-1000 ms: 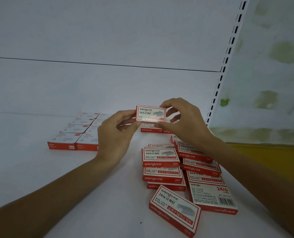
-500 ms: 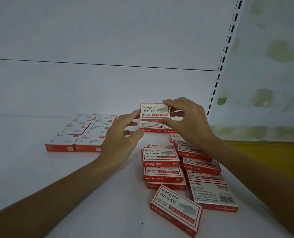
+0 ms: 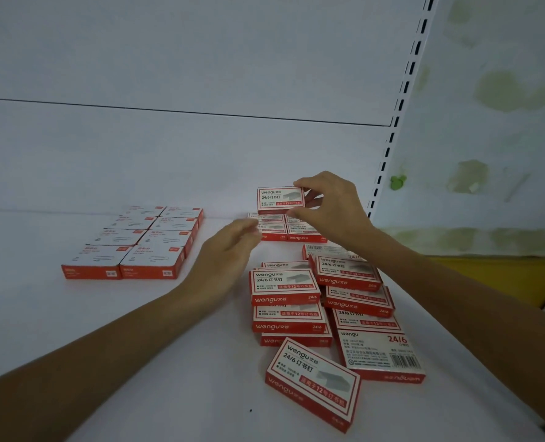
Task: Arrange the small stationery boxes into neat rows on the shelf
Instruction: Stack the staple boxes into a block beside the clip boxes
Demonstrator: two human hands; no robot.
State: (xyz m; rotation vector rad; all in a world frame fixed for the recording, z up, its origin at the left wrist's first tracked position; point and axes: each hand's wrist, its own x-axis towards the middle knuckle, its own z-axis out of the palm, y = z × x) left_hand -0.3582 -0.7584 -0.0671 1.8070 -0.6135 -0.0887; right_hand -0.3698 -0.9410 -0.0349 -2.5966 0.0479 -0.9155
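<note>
The right hand (image 3: 331, 208) holds one staple box (image 3: 279, 199) in the air, printed face toward the camera and long edges roughly level. The box sticks out at 9 o'clock from the hand. The fingertips (image 3: 300, 186) curl over its top right corner and the thumb (image 3: 296, 214) presses up under its lower right corner, so the pinch takes only the right end and most of the box shows clear of the fingers. It hangs just above the back row (image 3: 304, 235), a few of the same boxes lying flat by the rear panel; whether it touches them cannot be told.

The left hand (image 3: 229, 250) sits at 7 o'clock from the held box, apart from it, and grips nothing. It is blurred. Its fingers reach loosely forward, narrowly spread, toward the left end of the back row, and contact there cannot be told.

On the white shelf (image 3: 137, 362), at 6 o'clock from the back row, a loose pile (image 3: 325, 298) of staple boxes overlaps unevenly; the nearest one, the skewed box (image 3: 312, 382), lies turned at an angle. At 9 o'clock, well apart, a tidy block (image 3: 140, 240) of paler boxes stands two across. A slotted upright (image 3: 403, 90) rises at 1 o'clock beside a stained wall (image 3: 494, 129)
</note>
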